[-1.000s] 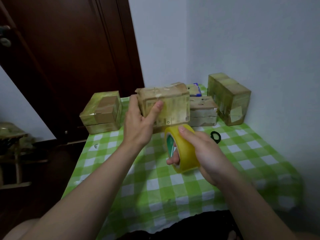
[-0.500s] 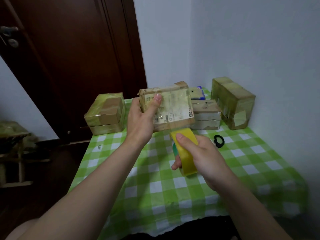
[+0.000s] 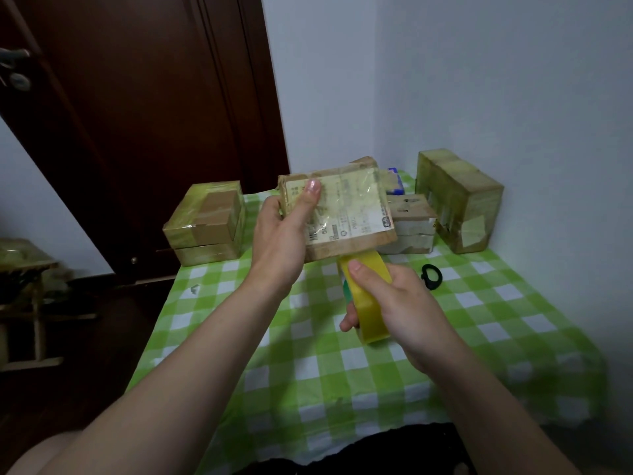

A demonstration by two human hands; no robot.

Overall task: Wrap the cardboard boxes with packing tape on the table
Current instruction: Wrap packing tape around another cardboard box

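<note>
My left hand (image 3: 279, 243) holds a small cardboard box (image 3: 349, 214) up above the table, its labelled face tilted toward me, thumb pressed on that face. The box is partly covered in shiny yellowish tape. Just below its lower edge my right hand (image 3: 400, 306) grips a yellow roll of packing tape (image 3: 368, 303), the roll's top touching the box's underside. A taped box (image 3: 205, 222) stands at the back left, a taller taped box (image 3: 459, 200) at the back right, and a whitish box (image 3: 411, 228) lies between them behind the held one.
The table carries a green-and-white checked cloth (image 3: 342, 371). Black scissors (image 3: 431, 276) lie right of the roll. A blue item (image 3: 395, 181) peeks out behind the boxes. A dark wooden door (image 3: 137, 114) is at the left, white walls behind and right, a wooden stool (image 3: 24, 296) on the floor.
The left hand has tipped the box so its labelled face turns more toward me and lifted it slightly. The right hand has brought the roll closer under the box's lower edge.
</note>
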